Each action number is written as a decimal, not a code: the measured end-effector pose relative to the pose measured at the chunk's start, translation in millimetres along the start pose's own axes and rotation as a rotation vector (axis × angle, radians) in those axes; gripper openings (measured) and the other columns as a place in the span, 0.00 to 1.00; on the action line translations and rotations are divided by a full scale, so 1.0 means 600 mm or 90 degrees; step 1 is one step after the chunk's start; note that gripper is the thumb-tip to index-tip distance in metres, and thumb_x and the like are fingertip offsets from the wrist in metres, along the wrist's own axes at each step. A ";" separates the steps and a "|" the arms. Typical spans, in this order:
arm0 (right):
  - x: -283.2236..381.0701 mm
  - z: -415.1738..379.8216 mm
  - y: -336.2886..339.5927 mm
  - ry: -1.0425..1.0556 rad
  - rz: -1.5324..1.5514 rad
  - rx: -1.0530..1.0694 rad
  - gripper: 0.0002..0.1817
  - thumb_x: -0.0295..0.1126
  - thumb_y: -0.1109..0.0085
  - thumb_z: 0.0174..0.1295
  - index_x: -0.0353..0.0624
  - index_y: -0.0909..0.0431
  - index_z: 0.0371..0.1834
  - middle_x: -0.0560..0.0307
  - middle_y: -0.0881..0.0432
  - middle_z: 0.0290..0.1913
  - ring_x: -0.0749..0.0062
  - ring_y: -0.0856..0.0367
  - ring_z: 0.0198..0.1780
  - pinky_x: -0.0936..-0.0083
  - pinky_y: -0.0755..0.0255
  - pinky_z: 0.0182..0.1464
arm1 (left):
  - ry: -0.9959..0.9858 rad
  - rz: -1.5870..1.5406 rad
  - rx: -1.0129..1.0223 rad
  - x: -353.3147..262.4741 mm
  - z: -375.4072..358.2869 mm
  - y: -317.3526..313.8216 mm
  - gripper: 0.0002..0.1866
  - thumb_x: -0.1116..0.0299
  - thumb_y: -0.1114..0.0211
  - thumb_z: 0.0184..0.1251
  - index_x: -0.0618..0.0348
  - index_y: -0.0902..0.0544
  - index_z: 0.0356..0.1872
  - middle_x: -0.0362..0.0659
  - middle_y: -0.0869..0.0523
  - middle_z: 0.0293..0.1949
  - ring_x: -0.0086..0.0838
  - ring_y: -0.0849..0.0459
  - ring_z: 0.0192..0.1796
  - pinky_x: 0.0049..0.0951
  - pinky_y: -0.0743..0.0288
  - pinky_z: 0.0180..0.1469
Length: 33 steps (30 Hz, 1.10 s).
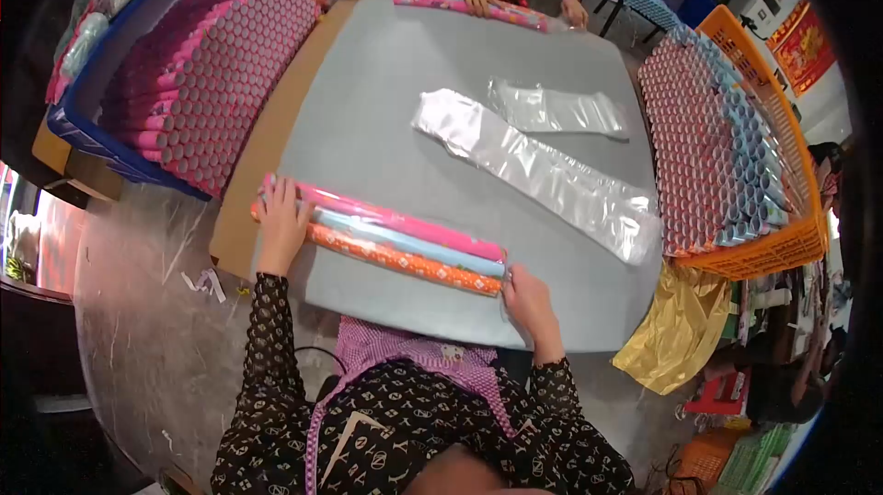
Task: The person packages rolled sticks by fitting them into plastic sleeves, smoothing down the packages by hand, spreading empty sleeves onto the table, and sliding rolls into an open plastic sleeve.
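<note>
Three patterned paper rolls (405, 242), pink, light blue and orange, lie side by side on the grey table in front of me, with a shiny clear plastic sleeve around them. My left hand (283, 224) is closed over their left end, fingers across the top. At the right end, my right hand (531, 306) pinches the edge of the bundle near the orange roll; its fingertips are partly hidden. Beyond the rolls lie flat stacks of clear plastic sleeves, a long stack (543, 173) and a shorter one (566, 111).
A blue crate (87, 132) of pink rolls stands at left, an orange crate (750, 260) of rolls at right. Across the grey table (368, 99), another person's hands hold a wrapped roll bundle (432, 0). Gold sheeting (671, 329) hangs by the right edge.
</note>
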State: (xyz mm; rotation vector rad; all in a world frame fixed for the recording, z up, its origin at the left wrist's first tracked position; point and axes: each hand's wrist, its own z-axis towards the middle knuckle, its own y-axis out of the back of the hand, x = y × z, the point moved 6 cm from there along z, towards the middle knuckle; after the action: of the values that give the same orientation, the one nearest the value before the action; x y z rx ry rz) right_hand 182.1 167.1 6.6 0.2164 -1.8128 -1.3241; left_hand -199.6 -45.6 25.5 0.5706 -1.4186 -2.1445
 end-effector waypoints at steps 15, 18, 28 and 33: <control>-0.004 0.003 -0.004 0.023 -0.020 -0.010 0.09 0.36 0.50 0.65 0.41 0.29 0.39 0.38 0.19 0.31 0.38 0.21 0.35 0.49 0.29 0.37 | -0.743 -1.279 0.247 -0.331 0.012 0.531 0.35 0.46 0.58 0.78 0.69 0.19 0.24 0.46 0.25 0.16 0.31 0.30 0.15 0.39 0.26 0.29; -0.007 0.003 -0.005 0.021 -0.022 -0.017 0.09 0.36 0.50 0.65 0.41 0.29 0.39 0.38 0.19 0.31 0.38 0.21 0.35 0.49 0.29 0.37 | -0.831 -1.333 0.292 -0.360 0.009 0.555 0.28 0.49 0.52 0.77 0.64 0.16 0.32 0.43 0.25 0.18 0.28 0.31 0.17 0.32 0.30 0.27; 0.001 -0.002 0.003 0.025 0.001 -0.019 0.09 0.36 0.50 0.66 0.42 0.29 0.40 0.40 0.19 0.33 0.40 0.20 0.37 0.50 0.29 0.39 | -0.894 -1.429 0.327 -0.399 0.015 0.581 0.28 0.49 0.47 0.75 0.69 0.14 0.33 0.39 0.25 0.18 0.22 0.35 0.15 0.25 0.43 0.20; -0.006 -0.001 -0.003 0.017 -0.004 -0.005 0.09 0.36 0.51 0.66 0.42 0.29 0.40 0.40 0.19 0.32 0.40 0.20 0.37 0.49 0.29 0.38 | -0.759 -1.538 0.241 -0.399 0.002 0.575 0.28 0.50 0.47 0.75 0.68 0.14 0.33 0.39 0.25 0.17 0.22 0.35 0.15 0.25 0.44 0.20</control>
State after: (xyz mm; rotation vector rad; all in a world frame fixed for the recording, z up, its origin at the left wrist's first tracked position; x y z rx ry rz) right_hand 184.0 168.1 3.1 0.2344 -1.7854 -1.3275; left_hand 48.9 -11.7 362.2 2.1927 -1.6104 -4.5606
